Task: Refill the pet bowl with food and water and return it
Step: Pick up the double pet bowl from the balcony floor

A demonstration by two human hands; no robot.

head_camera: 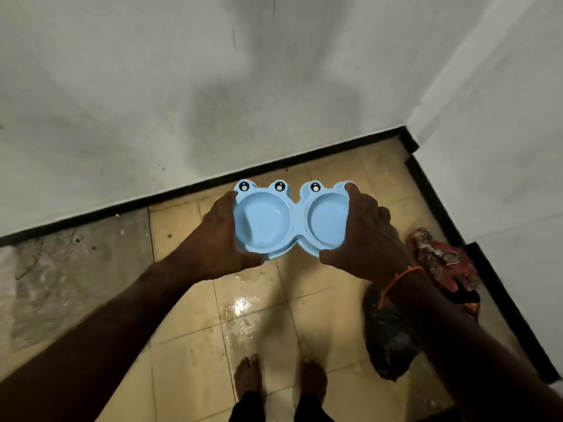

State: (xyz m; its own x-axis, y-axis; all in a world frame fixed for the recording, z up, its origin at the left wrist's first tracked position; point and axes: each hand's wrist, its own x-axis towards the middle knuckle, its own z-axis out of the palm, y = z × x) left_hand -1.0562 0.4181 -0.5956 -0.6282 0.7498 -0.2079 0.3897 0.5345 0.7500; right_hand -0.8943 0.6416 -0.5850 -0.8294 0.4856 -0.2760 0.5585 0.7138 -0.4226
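- Both ends of the blue twin-well pet bowl [292, 220], both wells empty, are gripped between the left hand [225, 236] and right hand [365, 236].
- It is best kept level while carried for filling.

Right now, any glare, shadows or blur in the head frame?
Head view: glare patch on the wet beige tiled floor; soft shadows on the grey wall; wide-angle bending at edges; light-blue plastic frog-eyed double pet bowl sharp, held by left hand and right hand.
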